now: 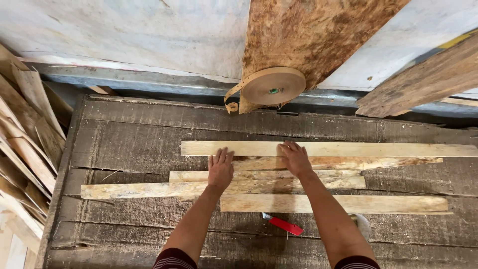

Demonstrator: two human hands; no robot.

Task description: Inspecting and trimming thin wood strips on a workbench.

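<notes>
At the centre of the frame, on the dark plank bench [124, 134], lie five pale wooden strips side by side, running left to right; the left hand [220, 169] lies flat, palm down, its fingers [222, 156] straight and slightly spread, tips touching the lower edge of the top strip [378, 149], palm resting on the third strip [189, 176]; it grips nothing; the right hand [295, 158] also lies palm down, fingers lightly spread and a little curled, tips on the top strip, palm over the second strip [368, 163]; it too only presses, holding nothing; the fourth strip [134, 190] reaches farthest left, passing under both forearms; the fifth strip [388, 203] lies lowest, to the right of centre; just below it, between the forearms, lies a red knife [283, 224] on the bench; at upper centre a roll of brown tape [273, 85] stands on edge against a leaning board [308, 35], a loose end hanging at its left; at the left edge of the frame a stack of wood offcuts [25, 144] leans beside the bench.
</notes>
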